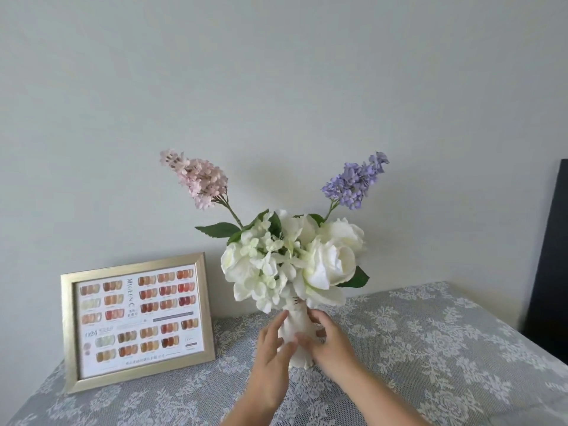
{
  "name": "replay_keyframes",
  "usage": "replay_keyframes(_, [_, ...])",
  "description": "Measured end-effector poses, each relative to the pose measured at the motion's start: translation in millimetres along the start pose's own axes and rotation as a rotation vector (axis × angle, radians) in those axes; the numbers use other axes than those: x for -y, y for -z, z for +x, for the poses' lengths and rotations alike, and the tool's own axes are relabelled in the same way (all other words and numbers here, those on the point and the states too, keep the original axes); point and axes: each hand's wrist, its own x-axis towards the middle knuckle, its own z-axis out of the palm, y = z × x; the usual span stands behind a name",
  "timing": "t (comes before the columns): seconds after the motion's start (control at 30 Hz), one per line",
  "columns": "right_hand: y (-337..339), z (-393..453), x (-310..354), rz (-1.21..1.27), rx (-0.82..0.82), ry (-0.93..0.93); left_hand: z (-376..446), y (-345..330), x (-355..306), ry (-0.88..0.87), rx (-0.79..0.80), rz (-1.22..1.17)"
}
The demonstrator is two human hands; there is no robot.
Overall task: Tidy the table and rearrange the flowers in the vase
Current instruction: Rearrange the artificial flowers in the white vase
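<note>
A white vase (295, 322) stands upright on the lace-covered table (430, 348) near the wall. It holds a bunch of white flowers (289, 259), a pink flower spike (196, 179) leaning left and a purple flower spike (356, 182) leaning right. My left hand (272, 348) wraps the vase's left side. From the right, my right hand (325, 339) grips the same vase. Both hands cover most of the vase body; its base shows between them.
A gold picture frame (138, 321) with a nail colour chart leans against the pale wall at the left of the table. A dark panel (550, 256) stands at the right edge, beyond the table's corner.
</note>
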Motion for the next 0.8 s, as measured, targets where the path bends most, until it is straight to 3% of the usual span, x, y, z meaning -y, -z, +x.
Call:
replay_keyframes(0.2, [17,-17,10,-0.086,-0.029,0.0,-15,14,-5,0.0,0.026,0.009])
replay_keyframes(0.33, [68,-5,52,0.298,-0.515,0.029,-3,62,-15,-0.041,-0.137,0.071])
replay_keyframes(0.4, [101,10,89,0.343,-0.646,0.1,12,95,-33,-0.066,-0.261,0.016])
replay_keyframes(0.47, [125,27,131,0.15,-0.558,0.152,29,123,-59,-0.095,-0.356,0.003])
replay_keyframes(0.57, [137,52,179,-0.175,-0.286,0.043,52,139,-102,-0.177,-0.395,0.055])
replay_keyframes(0.67, [132,70,198,-0.346,-0.135,-0.102,76,139,-132,-0.18,-0.334,0.22])
replay_keyframes(0.8, [122,80,207,-0.401,-0.054,-0.106,96,135,-152,-0.124,-0.246,0.474])
